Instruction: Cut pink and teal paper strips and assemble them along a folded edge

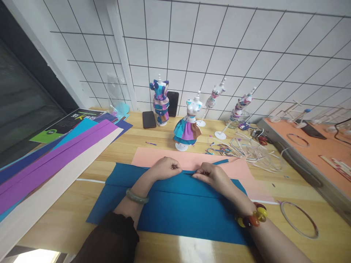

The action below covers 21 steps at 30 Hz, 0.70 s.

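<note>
A wide teal-blue sheet (189, 215), crossed by a fold or layer edge, lies over a salmon-pink sheet (161, 155). My left hand (166, 168) rests at the blue sheet's far edge, thumb and fingertips pinched together; whatever is between them is too small to make out. Just to its right, my right hand (211, 177) is closed in a pinch on a thin dark pointed piece (188, 173) that sticks out toward the left fingertips. Behind the right hand, a narrow blue strip (221, 161) lies across the pink sheet.
Beyond the sheets stand a small mannequin in a multicoloured skirt (187, 129), another dressed mannequin (161, 102) and two leaning ones. Tangled cords (246, 149) lie at right, near a hoop (298, 220). Coloured sheets (82, 153) are stacked left. A phone (149, 119) lies behind.
</note>
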Motion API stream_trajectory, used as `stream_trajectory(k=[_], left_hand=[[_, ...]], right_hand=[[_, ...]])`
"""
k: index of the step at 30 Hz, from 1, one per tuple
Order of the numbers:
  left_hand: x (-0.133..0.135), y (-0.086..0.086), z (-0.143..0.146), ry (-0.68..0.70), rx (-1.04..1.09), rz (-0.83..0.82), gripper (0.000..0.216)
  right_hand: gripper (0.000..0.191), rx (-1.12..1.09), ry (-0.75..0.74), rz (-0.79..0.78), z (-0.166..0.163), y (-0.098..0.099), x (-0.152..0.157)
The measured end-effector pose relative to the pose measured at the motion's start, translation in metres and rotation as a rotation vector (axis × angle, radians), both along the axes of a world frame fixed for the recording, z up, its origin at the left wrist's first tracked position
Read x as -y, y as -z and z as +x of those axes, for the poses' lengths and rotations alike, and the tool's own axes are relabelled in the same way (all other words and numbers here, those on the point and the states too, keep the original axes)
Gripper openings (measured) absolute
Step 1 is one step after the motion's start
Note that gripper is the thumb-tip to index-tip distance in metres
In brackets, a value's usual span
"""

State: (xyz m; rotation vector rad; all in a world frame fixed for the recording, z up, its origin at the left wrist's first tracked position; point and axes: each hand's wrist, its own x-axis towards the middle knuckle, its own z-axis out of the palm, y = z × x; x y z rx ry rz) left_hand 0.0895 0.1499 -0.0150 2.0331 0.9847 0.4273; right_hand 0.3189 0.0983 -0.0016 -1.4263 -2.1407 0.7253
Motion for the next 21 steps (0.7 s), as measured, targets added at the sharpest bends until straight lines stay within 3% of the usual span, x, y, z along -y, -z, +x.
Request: stream_trajectory(k=[7, 21], left_hand=[[-0.001, -0.01, -0.011, 0.071, -0.001, -0.027, 0.019], [-0.003, -0.011, -0.016, 0.032, -0.026, -0.045, 0.02]], right_hand=[[0.032, -0.008, 0.011, 0.005, 0.001, 0.002, 0.0], [0.026, -0.017, -0.002, -0.034, -0.001, -0.002, 0.001]])
